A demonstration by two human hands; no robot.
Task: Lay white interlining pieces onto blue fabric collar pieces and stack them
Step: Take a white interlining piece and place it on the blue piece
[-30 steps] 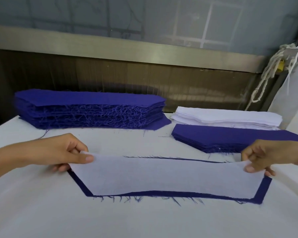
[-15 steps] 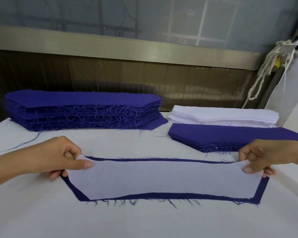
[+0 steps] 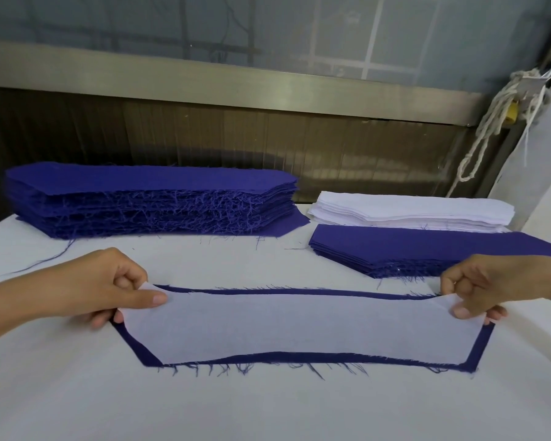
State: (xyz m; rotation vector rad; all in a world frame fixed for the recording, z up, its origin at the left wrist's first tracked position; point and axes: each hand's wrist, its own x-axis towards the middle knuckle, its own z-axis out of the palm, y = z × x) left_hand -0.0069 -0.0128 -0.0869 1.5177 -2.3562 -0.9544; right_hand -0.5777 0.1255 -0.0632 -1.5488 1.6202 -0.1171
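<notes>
Left hand point(image 3: 86, 286) and right hand point(image 3: 493, 289) pinch the interlining piece point(image 3: 299, 326) ends; its long axis runs left-right over the blue collar piece point(image 3: 473, 353) at frame centre.

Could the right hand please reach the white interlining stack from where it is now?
Probably yes, once free: the right hand pinches the interlining piece now, and only the low blue stack lies between it and the white stack.

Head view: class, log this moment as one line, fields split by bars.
left hand: pinches white interlining piece, left end | right hand: pinches its right end | blue collar piece: beneath, border showing
</notes>
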